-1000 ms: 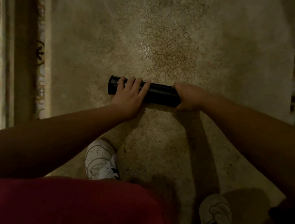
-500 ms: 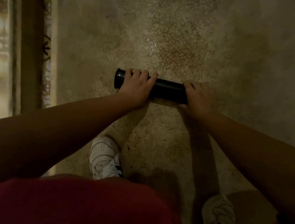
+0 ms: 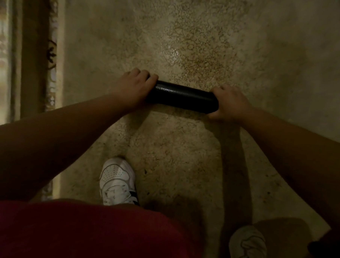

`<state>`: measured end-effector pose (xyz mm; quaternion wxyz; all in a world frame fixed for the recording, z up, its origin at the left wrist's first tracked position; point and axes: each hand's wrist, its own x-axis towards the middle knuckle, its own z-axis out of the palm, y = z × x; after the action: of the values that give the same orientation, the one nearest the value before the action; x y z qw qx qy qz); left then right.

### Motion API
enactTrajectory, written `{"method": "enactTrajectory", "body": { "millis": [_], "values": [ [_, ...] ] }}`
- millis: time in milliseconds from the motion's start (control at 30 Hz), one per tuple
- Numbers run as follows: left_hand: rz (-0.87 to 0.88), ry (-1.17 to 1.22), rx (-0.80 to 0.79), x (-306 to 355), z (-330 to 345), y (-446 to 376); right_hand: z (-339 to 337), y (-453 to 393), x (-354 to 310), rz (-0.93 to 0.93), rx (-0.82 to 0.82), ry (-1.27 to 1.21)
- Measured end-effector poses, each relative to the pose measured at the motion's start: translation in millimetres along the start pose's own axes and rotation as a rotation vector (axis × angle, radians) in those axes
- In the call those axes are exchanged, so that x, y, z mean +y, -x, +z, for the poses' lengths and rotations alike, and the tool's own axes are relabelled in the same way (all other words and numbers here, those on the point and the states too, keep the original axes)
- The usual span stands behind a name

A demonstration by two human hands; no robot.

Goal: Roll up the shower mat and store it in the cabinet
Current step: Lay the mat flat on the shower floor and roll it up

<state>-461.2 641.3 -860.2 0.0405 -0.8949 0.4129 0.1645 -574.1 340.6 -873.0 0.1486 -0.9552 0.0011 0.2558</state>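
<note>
The shower mat (image 3: 183, 96) is a tight black roll lying across the speckled stone floor, its right end a little nearer to me. My left hand (image 3: 134, 87) wraps over its left end and hides that end. My right hand (image 3: 229, 104) curls around its right end, thumb underneath. Both hands grip the roll. No cabinet is in view.
A patterned border strip (image 3: 51, 55) and a dark frame (image 3: 31, 50) run along the left edge of the floor (image 3: 266, 55). My white shoes stand below the roll, one (image 3: 117, 182) at centre, the other (image 3: 247, 247) at lower right. Red clothing (image 3: 73, 233) fills the bottom left.
My left hand slid from the middle of the roll out over its left end, covering it. My right hand shifted to the right end.
</note>
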Motion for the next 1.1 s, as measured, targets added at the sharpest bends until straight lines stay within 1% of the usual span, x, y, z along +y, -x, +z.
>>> {"method": "enactTrajectory", "body": {
  "millis": [67, 100, 133, 233, 267, 333, 400, 467, 500, 600, 667, 733, 833, 967, 1033, 1100],
  "values": [
    [-0.003, 0.046, -0.028, -0.1, -7.2, -8.0, -10.7, -9.5, 2.3, 0.018, -0.116, -0.021],
    [0.000, 0.071, -0.041, -1.4, -9.3, -11.2, -15.2, -11.8, 2.8, 0.027, -0.121, -0.040],
    [0.010, 0.096, -0.052, -3.3, -9.8, -13.4, -16.4, -10.0, 3.3, 0.034, -0.076, -0.061],
    [0.024, 0.158, -0.069, -12.5, -6.6, -19.4, -2.2, 15.5, 3.9, 0.003, 0.176, -0.037],
    [0.026, 0.174, -0.085, -14.5, -6.4, -22.1, 6.9, 25.3, 4.2, 0.003, 0.215, -0.018],
    [0.010, 0.207, -0.123, -15.9, -7.2, -27.0, 21.0, 36.8, 4.0, 0.053, 0.228, -0.004],
    [-0.042, 0.292, -0.147, -16.2, -8.5, -28.1, 21.2, 32.3, 6.1, 0.082, 0.239, 0.012],
    [-0.084, 0.376, -0.161, -16.4, -8.7, -25.3, 12.3, 20.4, 11.7, 0.061, 0.228, 0.011],
    [-0.083, 0.370, -0.155, -15.5, -7.9, -22.8, 6.5, 14.5, 14.6, 0.049, 0.214, 0.002],
    [-0.071, 0.295, -0.046, -14.2, -4.2, -11.1, -7.9, 0.1, 21.2, 0.060, 0.162, -0.072],
    [-0.110, 0.340, 0.014, -14.4, -1.5, -5.2, -16.5, -6.7, 22.3, 0.063, 0.112, -0.124],
    [-0.131, 0.366, 0.033, -15.0, 0.1, -4.2, -25.1, -10.7, 23.4, 0.050, 0.064, -0.178],
    [-0.115, 0.333, 0.001, -16.6, -0.9, -6.5, -30.8, -10.7, 26.0, 0.020, 0.053, -0.189],
    [-0.089, 0.329, -0.064, -22.4, -2.4, -8.3, -33.9, -11.3, 24.7, 0.064, 0.054, -0.178],
    [-0.111, 0.400, -0.110, -27.2, -6.8, -11.0, -36.4, -10.8, 24.6, 0.094, 0.031, -0.210],
    [-0.138, 0.481, -0.154, -34.9, -11.4, -11.5, -35.6, -6.3, 24.7, 0.147, -0.012, -0.338]
  ]
}}
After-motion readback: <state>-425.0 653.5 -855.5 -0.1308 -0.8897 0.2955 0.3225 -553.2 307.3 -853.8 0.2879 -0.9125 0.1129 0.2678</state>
